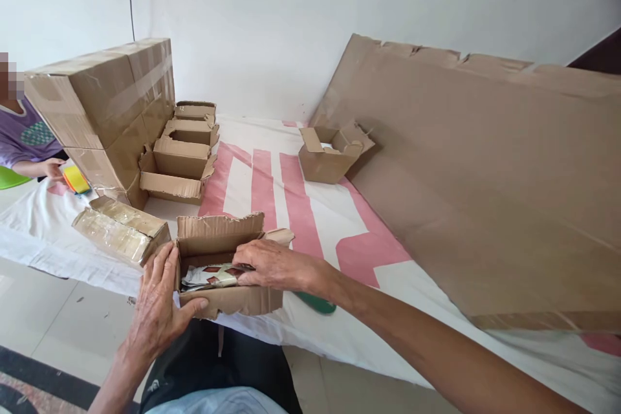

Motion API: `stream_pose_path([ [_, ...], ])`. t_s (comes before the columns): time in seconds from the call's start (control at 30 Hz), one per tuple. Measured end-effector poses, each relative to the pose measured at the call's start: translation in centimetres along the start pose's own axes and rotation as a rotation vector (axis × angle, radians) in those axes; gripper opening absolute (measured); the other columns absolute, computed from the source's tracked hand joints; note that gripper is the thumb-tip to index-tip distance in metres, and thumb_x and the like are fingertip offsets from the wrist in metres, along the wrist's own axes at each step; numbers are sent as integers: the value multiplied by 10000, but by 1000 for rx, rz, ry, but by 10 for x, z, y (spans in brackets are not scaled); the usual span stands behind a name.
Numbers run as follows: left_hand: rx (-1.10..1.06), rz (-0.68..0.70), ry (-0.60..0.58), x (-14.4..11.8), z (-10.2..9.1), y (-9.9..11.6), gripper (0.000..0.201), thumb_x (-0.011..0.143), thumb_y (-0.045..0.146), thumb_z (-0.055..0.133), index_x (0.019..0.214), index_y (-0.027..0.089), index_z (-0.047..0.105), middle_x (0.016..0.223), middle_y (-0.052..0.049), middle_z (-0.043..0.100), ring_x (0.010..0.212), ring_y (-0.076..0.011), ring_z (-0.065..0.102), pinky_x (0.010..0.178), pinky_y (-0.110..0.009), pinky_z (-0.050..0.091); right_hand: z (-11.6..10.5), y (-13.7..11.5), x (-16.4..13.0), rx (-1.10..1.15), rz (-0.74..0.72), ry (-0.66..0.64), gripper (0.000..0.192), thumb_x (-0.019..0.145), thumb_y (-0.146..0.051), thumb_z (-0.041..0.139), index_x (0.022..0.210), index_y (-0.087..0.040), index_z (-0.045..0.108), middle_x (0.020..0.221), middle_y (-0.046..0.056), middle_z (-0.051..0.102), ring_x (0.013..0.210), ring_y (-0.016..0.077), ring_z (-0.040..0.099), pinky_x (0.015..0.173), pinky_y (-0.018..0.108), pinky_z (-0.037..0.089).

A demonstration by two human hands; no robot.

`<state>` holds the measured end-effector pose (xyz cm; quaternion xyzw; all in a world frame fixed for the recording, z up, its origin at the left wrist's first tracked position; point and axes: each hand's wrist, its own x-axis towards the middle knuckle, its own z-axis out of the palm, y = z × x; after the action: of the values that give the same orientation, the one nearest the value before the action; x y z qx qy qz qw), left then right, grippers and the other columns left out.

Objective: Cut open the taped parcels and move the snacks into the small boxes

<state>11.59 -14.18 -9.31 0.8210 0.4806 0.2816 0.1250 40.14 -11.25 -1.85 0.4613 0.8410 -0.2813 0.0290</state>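
1. An open cardboard box is seen at the lower centre of the frame, at the near edge of a white and pink sheet.
2. The box's near left corner is gripped by the left hand, thumb laid along the front wall and fingers up the side.
3. The right hand is laid across the box's open top, its fingers pressed onto the printed packets packed inside; whether a packet is actually pinched cannot be told.
4. A taped parcel is seen just left of the box, touching the left hand's fingertips.
5. A row of open boxes is lined up at the centre left, beside a stack of large sealed cartons.
6. One more open box is set at the centre, against a big cardboard sheet filling the right.
7. At the left edge, a yellow tape roll is touched by another person's hand.
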Motion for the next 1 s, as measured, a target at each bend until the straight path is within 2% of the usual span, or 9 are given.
stream_pose_path([
  [0.13, -117, -53, -28, -3, 9, -4, 1136, 795, 434, 868, 1702, 302, 197, 1695, -173, 381, 1547, -426, 402, 1232, -651, 383, 3, 12, 2, -32, -43, -29, 105, 929, -243, 676, 973, -191, 756, 1037, 77, 757, 982, 259, 688, 812, 326, 446],
  [0.27, -231, -83, -27, 0, 15, -9, 1095, 782, 377, 876, 1674, 283, 249, 1614, -169, 470, 1510, -408, 463, 1226, -624, 417, 18, 11, 1, -156, -16, 138, 237, 1029, -186, 500, 1051, -170, 736, 1050, 110, 747, 935, 243, 691, 807, 335, 444],
  [0.37, -292, -99, -23, 2, 17, -10, 1077, 772, 337, 878, 1658, 287, 267, 1606, -164, 466, 1519, -407, 450, 1233, -623, 409, 31, 10, 1, -97, 6, 204, 225, 1056, -241, 514, 1114, -172, 720, 1080, 111, 751, 937, 239, 696, 791, 327, 451],
  [0.43, -329, -111, -30, 3, 16, -10, 1091, 757, 332, 886, 1655, 287, 268, 1622, -165, 445, 1534, -413, 428, 1244, -629, 392, 34, 12, 0, -11, -26, 227, 199, 1049, -259, 541, 1046, -186, 726, 1038, 90, 757, 901, 224, 694, 772, 319, 450],
  [0.5, -356, -122, -38, 3, 14, -11, 1098, 746, 346, 894, 1650, 282, 274, 1628, -165, 440, 1539, -415, 421, 1248, -631, 385, 32, 15, -2, 53, -50, 310, 214, 1042, -241, 532, 971, -190, 727, 994, 80, 759, 876, 214, 688, 773, 320, 450],
  [0.63, -346, -130, -47, 4, 11, -14, 1095, 737, 399, 900, 1640, 266, 296, 1641, -172, 437, 1542, -422, 416, 1248, -636, 384, 8, 25, -15, 270, -71, 513, 179, 1001, -278, 570, 972, -206, 731, 921, 40, 750, 841, 190, 667, 765, 306, 455],
  [0.8, -214, -60, -71, 8, 2, -17, 1033, 809, 484, 839, 1651, 242, 292, 1636, -193, 455, 1527, -422, 445, 1217, -636, 427, -37, 32, -36, 515, -55, 613, 304, 973, -457, 596, 852, -193, 685, 786, 2, 639, 726, 157, 556, 665, 280, 439],
  [0.93, -51, 31, -18, 22, -21, -12, 848, 848, 553, 786, 1565, 232, 465, 1567, -188, 549, 1474, -430, 510, 1181, -645, 463, -59, 35, -40, 610, -46, 659, 359, 920, -535, 651, 862, -184, 692, 772, -4, 605, 726, 155, 551, 637, 272, 459],
  [1.0, -22, 34, 28, 36, -37, -6, 748, 879, 573, 752, 1508, 233, 534, 1500, -178, 612, 1434, -418, 552, 1176, -640, 464, -65, 36, -38, 603, -77, 693, 375, 910, -548, 669, 849, -179, 697, 762, -3, 598, 727, 154, 544, 638, 274, 454],
])
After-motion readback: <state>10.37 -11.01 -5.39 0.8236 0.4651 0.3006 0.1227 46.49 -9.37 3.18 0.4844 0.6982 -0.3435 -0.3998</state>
